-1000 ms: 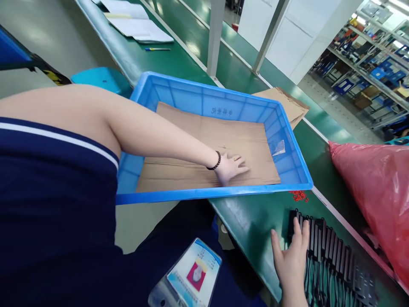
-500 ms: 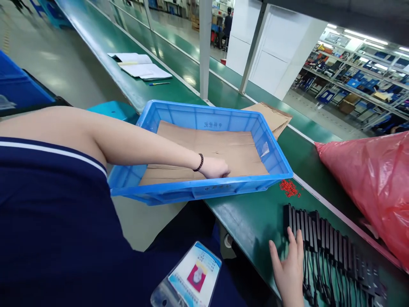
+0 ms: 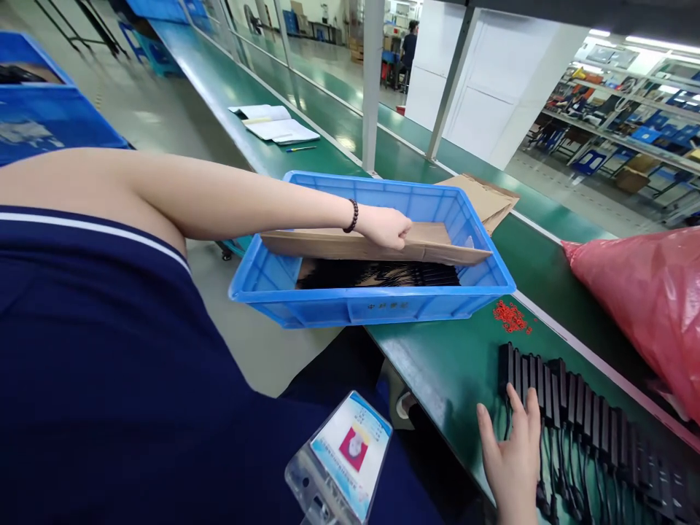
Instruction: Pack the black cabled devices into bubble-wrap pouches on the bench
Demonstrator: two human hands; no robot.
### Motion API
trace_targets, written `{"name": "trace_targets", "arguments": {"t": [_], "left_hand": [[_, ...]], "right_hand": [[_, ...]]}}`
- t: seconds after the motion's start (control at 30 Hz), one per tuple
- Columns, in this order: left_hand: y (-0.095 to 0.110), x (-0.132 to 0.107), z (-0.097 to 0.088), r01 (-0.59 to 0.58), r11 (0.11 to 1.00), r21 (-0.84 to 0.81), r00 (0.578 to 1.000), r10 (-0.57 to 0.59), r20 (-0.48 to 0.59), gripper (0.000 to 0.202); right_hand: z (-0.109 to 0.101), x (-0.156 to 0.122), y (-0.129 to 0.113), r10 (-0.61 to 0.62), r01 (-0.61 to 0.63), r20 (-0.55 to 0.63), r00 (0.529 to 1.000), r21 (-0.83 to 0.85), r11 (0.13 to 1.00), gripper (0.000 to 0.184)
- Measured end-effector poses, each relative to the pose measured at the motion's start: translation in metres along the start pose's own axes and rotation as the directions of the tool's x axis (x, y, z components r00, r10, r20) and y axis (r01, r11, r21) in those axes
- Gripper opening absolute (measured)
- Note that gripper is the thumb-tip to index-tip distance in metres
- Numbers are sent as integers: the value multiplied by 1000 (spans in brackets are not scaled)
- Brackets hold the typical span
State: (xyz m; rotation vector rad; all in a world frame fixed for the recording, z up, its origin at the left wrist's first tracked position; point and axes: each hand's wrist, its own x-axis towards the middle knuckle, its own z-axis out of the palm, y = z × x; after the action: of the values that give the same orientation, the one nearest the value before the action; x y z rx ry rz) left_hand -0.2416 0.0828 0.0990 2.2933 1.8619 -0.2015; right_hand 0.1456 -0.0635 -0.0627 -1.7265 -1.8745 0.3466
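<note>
Half a second ago the cardboard sheet (image 3: 328, 246) lay flat in the blue bin (image 3: 328, 294); now its near edge is tipped up, and a layer of dark things (image 3: 383, 274) shows beneath it. Your left hand (image 3: 386, 226) is closed on that raised edge, the fingers curled over it. Your right hand (image 3: 511, 445) is spread wide, thumb apart and holding nothing, with its fingertips at the row of black bars (image 3: 574, 397); whether they touch, you can't tell from this angle.

The bin sits across the near edge of the bench (image 3: 426, 350), its left end reaching out past that edge. The sheet is inside it, tilted. The bars lie to the right, between the bench's near edge and the pale strip, their cables trailing toward you.

You seem to be at the step of lifting the sheet to uncover the layer below. The next move would call for a steady hold on that edge so it clears the bin wall without dragging on what lies under it.

Count one bin on the bench, one sheet in your grip, one folded piece of cardboard (image 3: 484, 200) behind the bin, one red bag (image 3: 645, 288), one notebook (image 3: 278, 125) and one pen (image 3: 300, 149). The bars number over a dozen, overlapping too closely for an exact figure; the red bits (image 3: 511, 317) and the dark things can't be counted.
</note>
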Motion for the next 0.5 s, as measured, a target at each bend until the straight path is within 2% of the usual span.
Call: {"name": "trace_targets", "arguments": {"t": [0.1, 0.2, 0.27, 0.33, 0.43, 0.5], "left_hand": [[0, -2, 5, 38, 995, -94, 999, -37, 4, 35], [2, -2, 16, -48, 993, -110, 998, 52, 39, 45], [5, -4, 13, -98, 994, -50, 995, 99, 18, 44], [6, -10, -10, -95, 995, 8, 995, 95, -34, 37], [2, -29, -73, -42, 996, 73, 981, 55, -187, 37], [-3, -39, -112, 48, 999, 16, 974, -43, -224, 34]], "right_hand": [[0, 1, -1, 22, -22, 16, 1000, -2, 1000, 67], [0, 2, -1, 32, -32, 26, 999, -12, 999, 68], [0, 3, 0, 16, -16, 30, 999, -14, 1000, 68], [-1, 3, 2, -2, 2, 34, 999, -17, 1000, 67], [-5, 3, 6, -5, 6, 34, 999, -35, 999, 65], [-6, 4, 9, -3, 3, 22, 1000, -41, 999, 65]]}}
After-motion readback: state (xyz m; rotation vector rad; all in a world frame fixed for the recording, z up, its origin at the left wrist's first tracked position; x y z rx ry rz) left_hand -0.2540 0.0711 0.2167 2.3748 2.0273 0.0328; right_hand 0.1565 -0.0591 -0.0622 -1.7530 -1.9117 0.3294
